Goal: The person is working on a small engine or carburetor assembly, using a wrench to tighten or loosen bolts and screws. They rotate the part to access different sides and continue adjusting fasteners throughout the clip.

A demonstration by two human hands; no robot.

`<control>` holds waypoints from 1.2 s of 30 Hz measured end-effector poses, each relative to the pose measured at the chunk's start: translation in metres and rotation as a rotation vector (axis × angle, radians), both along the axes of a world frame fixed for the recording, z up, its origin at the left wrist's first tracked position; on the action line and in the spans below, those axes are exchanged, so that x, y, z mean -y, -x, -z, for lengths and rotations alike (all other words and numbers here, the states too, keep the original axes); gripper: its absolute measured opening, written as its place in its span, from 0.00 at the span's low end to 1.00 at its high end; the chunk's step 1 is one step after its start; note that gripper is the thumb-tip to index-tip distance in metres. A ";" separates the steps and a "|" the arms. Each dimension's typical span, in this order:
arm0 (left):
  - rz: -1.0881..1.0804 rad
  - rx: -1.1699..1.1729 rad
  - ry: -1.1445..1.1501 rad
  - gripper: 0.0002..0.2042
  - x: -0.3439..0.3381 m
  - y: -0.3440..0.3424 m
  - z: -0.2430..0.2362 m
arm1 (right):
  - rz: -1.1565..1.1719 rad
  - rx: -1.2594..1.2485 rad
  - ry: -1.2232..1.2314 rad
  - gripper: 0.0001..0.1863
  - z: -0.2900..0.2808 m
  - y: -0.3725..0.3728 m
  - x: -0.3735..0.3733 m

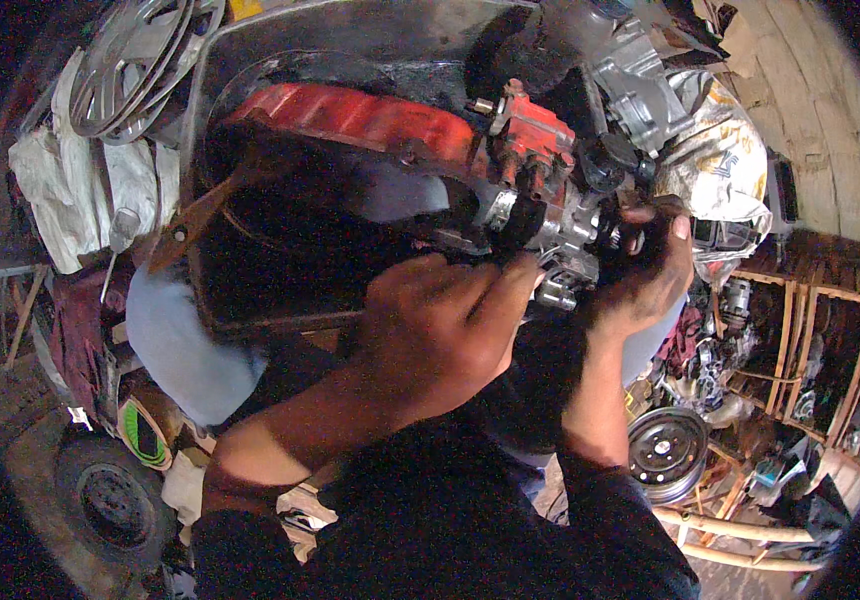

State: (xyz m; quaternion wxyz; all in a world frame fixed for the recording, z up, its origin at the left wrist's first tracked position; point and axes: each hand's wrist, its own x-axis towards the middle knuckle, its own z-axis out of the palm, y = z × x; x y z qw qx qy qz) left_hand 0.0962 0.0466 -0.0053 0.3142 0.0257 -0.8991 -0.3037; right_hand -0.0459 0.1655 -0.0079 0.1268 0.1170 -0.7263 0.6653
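Note:
A long red ribbed metal housing [370, 120] lies across a dark metal tub [280, 30] in front of me. At its right end stands a red metal block [540, 135] with stub fittings. Below that block is a silver metal assembly [575, 225] with round parts. My left hand [440, 325] is closed, its fingertips at the lower left of this assembly; what its fingers grip is partly hidden. My right hand [645, 270] is at the assembly's right end, thumb and fingers pinched together around something dark and too small to name.
Wheel covers [140, 80] and white sacking lie to the left, with a tyre [110, 500] on the floor below. A grey metal casting [640, 90] and a white bag [720, 160] stand at the right. Nearer are a black wheel rim [668, 455] and wooden racks [800, 340].

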 end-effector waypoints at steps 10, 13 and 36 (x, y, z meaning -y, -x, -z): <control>-0.012 0.019 0.047 0.13 -0.005 0.003 -0.002 | -0.007 0.045 0.030 0.30 0.002 -0.001 -0.002; 0.029 0.269 0.072 0.13 -0.003 -0.005 -0.014 | -0.012 -0.030 -0.043 0.30 0.005 0.001 -0.004; -0.020 0.242 0.060 0.02 0.006 0.009 -0.020 | -0.039 -0.032 -0.020 0.29 -0.006 -0.001 0.000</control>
